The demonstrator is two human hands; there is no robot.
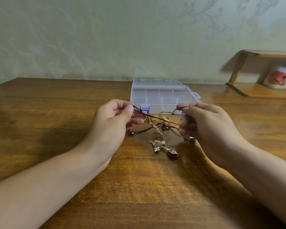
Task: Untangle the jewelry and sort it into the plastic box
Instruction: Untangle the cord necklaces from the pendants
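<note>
A dark cord point(157, 118) stretches in the air between both hands, just in front of the plastic box point(162, 95). The left hand point(109, 128) pinches one end between thumb and forefinger, its other fingers curled loosely beneath. The right hand point(203, 128) grips the other end — fingers curled tight round it, knuckles toward the camera. Below the taut cord, more of it droops in a tangle point(163, 127) to the worktop point(56, 113), with beaded ends point(130, 132) trailing out to the left. Two small gold pieces point(165, 119) lie close to the box's front wall. Nearer the person, a silver chain with a dark round pendant point(171, 152) lies on the wood, apart from the tangle. The box itself sits at the back of the worktop, clear, divided into compartments, with blue clasps point(144, 109) on the front — whether its lid is fully closed I cannot tell. Far right, a wooden shelf point(257, 90) holds a white mug point(281, 79) with a red print.
</note>
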